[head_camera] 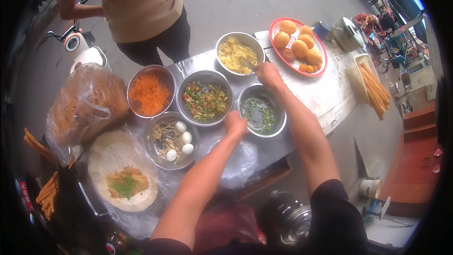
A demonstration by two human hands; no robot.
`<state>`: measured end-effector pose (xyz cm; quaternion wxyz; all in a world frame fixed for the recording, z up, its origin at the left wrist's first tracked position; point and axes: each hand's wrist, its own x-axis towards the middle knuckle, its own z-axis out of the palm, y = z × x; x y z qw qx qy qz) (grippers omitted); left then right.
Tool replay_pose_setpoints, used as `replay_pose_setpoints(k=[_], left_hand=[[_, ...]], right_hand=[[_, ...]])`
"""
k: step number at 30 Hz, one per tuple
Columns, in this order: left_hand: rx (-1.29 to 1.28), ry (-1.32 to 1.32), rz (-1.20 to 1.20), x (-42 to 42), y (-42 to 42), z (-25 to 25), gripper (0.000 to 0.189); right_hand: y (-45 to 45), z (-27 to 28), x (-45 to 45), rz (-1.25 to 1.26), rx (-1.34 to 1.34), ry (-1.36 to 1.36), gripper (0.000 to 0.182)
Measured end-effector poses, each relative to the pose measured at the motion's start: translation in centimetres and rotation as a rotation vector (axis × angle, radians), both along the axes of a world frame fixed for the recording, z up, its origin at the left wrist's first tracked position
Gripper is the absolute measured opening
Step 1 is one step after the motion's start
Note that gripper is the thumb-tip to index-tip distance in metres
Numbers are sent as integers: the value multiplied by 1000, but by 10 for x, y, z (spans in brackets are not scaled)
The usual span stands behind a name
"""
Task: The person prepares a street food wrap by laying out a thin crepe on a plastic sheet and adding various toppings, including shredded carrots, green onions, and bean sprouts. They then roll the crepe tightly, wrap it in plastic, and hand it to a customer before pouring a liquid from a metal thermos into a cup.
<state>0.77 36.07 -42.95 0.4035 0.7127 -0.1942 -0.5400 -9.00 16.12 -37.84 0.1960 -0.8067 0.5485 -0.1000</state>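
My right hand (269, 74) grips the handle of a metal utensil (249, 64), whose end is in a steel bowl of shredded yellow food (237, 55). My left hand (236, 123) is at the rim of a steel bowl of chopped mixed vegetables (205, 102); its fingertips are partly hidden. Beside it stands a steel bowl of chopped greens (260, 111). Further left are a bowl of shredded carrot (148, 94) and a bowl with peeled eggs (187, 137) and pale shreds. At the lower left lie round flatbreads (141, 202), topped with chopped greens and orange shreds (127, 183).
A person (141, 7) stands across the table near a scooter (79, 47). A red-rimmed tray (274, 24) holds round fried balls. Fried dough sticks (375, 86) lie on a basket (354, 72) near a lidded pot (348, 37). A bulging plastic bag (88, 102) stands at left.
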Motion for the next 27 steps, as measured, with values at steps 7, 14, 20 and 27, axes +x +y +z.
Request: replay_pose_setpoints(k=[7,14,20,27], left_hand=[[71,28,3,1,2,-2,24],[-383,-7,-271,58,110,60,47],[-249,-38,-282,147,316,99,28],[-117,43,373,222,530,46,26]], right_hand=[[15,-9,-23,-257,270,-506,37],[49,43,-20,-345,413,-745,40],[128,112,1,-38,400,-768,48],[333,132,133,197,701,-651,50]])
